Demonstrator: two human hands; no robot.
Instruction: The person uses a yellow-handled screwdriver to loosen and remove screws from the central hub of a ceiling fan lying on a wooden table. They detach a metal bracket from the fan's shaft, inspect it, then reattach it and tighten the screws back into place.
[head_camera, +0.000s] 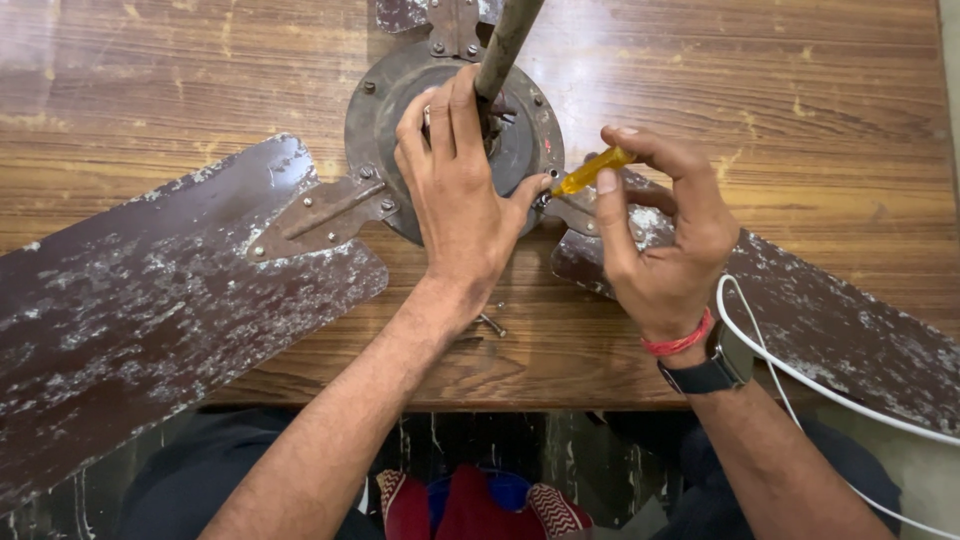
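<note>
Screwdriver with a yellow translucent handle (592, 172) sits pinched in the right hand (665, 240), tip angled into the round grey metal fan motor hub (520, 150) on the wooden tabletop (800, 120); left hand (455, 190) clamps down on the hub, steadying it.

Hidden and cut-off parts at the fan

The left hand (455, 195) covered the hub's (385, 115) middle and the rod's (505, 45) foot; the screwdriver's (592, 172) tip was too small to tell, and the frame's edges cut both blades (150, 300) and the cable (800, 375).
</note>
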